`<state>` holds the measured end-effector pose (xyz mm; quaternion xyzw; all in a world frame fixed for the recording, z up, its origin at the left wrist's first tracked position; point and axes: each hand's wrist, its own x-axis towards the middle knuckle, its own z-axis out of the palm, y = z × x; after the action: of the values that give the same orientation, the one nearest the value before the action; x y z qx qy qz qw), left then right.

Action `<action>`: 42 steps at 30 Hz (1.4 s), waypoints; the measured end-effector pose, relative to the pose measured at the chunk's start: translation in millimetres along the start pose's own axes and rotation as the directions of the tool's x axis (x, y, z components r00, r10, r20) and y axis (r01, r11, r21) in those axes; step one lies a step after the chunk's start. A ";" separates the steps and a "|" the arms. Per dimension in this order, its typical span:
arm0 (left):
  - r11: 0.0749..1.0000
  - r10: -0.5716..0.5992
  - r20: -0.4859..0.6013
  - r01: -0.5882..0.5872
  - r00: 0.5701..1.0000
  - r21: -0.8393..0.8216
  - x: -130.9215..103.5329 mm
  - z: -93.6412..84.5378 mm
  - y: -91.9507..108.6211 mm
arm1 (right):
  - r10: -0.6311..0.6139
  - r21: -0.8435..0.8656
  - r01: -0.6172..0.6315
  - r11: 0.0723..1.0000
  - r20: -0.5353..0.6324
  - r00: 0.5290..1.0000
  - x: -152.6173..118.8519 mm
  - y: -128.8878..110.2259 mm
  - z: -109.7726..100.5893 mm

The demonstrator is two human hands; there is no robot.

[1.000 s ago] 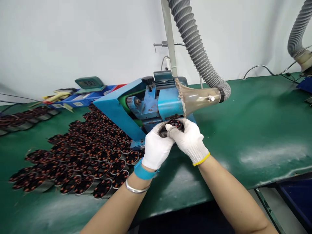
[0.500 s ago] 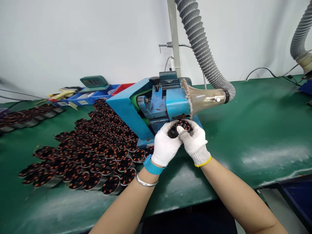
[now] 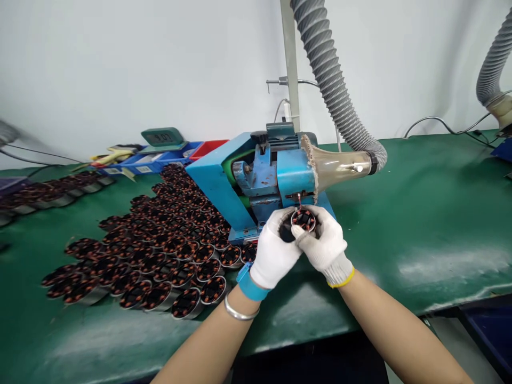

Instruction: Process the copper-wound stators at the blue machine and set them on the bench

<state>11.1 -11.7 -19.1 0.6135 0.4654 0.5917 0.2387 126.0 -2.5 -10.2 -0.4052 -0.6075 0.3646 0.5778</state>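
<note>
Both my gloved hands are closed around one motor stator (image 3: 303, 220), a round metal ring with copper windings and a black core, its open face turned up toward me. My left hand (image 3: 275, 249) grips its left side, and my right hand (image 3: 325, 241) wraps the right side with the thumb at the near rim. A thin wire lead (image 3: 300, 200) rises from the stator to the slot in the blue machine (image 3: 296, 172) just behind it. Whether its tip is inside the slot I cannot tell. The stator's lower part is hidden by the gloves.
Several rows of similar stators (image 3: 186, 250) stand left of the machine on the green mat (image 3: 420, 213). A clear funnel (image 3: 340, 168) joins the machine to a grey hose (image 3: 334, 80). Behind the stators are blue bins (image 3: 146, 166), a red bin (image 3: 208, 149) and a digital clock (image 3: 163, 137).
My hands have drawn the stator slightly back from the machine's slot, toward me. More of its face and a wire lead now show. The whole view has shifted a little.
</note>
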 end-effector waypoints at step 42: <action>0.974 0.162 0.152 -0.183 0.975 0.133 0.2 -40.8 5.8 | 0.271 -0.044 -0.270 0.962 0.265 0.925 19.5 -15.5 -36.4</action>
<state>-26.0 -24.7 -6.5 0.7074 0.4344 0.5300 0.1729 161.1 8.1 14.3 -0.4339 -0.6195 0.4902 0.4331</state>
